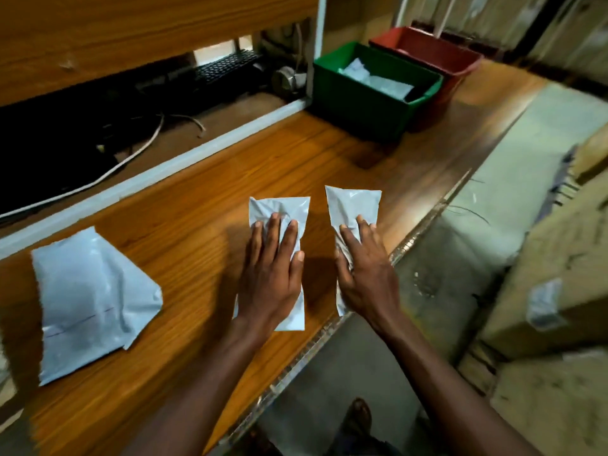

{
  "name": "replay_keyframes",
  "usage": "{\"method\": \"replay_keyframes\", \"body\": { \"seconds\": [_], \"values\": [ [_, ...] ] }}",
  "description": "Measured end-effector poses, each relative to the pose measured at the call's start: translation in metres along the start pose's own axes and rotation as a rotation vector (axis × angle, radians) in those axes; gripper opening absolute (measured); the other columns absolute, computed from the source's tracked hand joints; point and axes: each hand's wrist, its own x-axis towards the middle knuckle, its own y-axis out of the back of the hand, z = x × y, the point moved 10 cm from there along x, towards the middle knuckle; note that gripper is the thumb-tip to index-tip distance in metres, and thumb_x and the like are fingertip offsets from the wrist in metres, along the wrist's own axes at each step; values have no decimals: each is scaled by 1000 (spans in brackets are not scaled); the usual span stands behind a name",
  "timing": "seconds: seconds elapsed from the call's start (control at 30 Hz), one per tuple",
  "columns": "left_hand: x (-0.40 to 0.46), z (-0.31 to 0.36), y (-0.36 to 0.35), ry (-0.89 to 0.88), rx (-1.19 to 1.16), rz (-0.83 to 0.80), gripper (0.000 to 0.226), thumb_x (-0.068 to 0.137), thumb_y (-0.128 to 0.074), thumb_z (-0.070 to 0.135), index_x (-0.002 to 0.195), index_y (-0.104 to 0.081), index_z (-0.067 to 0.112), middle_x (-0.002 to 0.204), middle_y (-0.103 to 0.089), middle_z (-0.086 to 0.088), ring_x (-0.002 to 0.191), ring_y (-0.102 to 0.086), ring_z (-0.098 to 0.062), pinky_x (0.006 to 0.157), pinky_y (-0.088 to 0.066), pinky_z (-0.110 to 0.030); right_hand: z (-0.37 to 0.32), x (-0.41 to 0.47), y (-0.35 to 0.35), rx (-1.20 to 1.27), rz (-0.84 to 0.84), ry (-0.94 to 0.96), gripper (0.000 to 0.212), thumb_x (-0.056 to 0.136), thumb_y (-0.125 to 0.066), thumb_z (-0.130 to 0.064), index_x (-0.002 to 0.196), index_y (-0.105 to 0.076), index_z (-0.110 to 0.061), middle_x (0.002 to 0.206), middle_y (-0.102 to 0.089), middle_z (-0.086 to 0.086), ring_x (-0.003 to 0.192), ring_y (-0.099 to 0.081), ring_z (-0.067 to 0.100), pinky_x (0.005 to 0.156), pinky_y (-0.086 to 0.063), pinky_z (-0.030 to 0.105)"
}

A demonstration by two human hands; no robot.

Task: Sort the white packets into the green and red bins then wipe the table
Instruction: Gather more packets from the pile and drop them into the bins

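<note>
Three white packets lie on the wooden table (197, 199). My left hand (271, 271) rests flat with straight fingers on the middle packet (279, 205). Beside it my right hand (362, 274) lies flat on the right packet (353, 202), close to the table's front edge. A larger white packet (92, 301) lies untouched at the left. The green bin (358, 103) stands at the far end of the table with white packets inside. Behind it stands the red bin (460, 70), and I cannot see into it.
A raised white-edged ledge (164, 166) borders the table's far side, with a dark recess holding a keyboard (227, 65) and cables (138, 149). Cardboard boxes (543, 291) stand on the floor to the right. A foot (358, 419) shows below the table edge.
</note>
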Motion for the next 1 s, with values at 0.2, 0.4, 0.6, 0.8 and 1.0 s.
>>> {"method": "replay_keyframes", "body": {
  "seconds": [0.2,0.4,0.6,0.8,1.0],
  "values": [
    [52,104,-47,-104,-42,18,55,106,-27,41,158,-23,25,167,-10,-2,155,-1,-21,125,-15,-46,108,6,65,19,93,-105,49,100,-45,-41,147,-48,-28,163,-32,4,151,-28,28,111,-41,46],
    [114,204,-104,-157,-94,-22,56,105,-16,48,158,-17,31,168,-4,4,155,3,-22,124,-17,-51,210,33,123,-18,166,-161,48,99,-46,-40,145,-50,-29,162,-34,1,149,-32,26,106,-47,44],
    [186,264,-146,-181,-104,-10,58,103,-13,54,157,-20,32,167,-12,3,155,-2,-24,123,-18,-49,286,85,146,-26,177,-184,48,99,-47,-38,146,-49,-28,162,-34,2,151,-29,27,111,-41,44],
    [273,300,-185,-142,-124,6,56,104,-18,49,157,-14,34,167,-4,5,155,7,-19,126,-9,-42,362,174,144,-28,154,-148,49,100,-49,-38,148,-47,-28,163,-32,0,151,-27,24,113,-42,46],
    [375,325,-221,-100,-154,10,57,104,-20,47,158,-14,31,168,-2,3,155,9,-20,126,-9,-44,428,279,143,-68,125,-111,53,99,-49,-43,148,-45,-26,162,-33,4,150,-31,26,107,-45,46]
  ]
}}
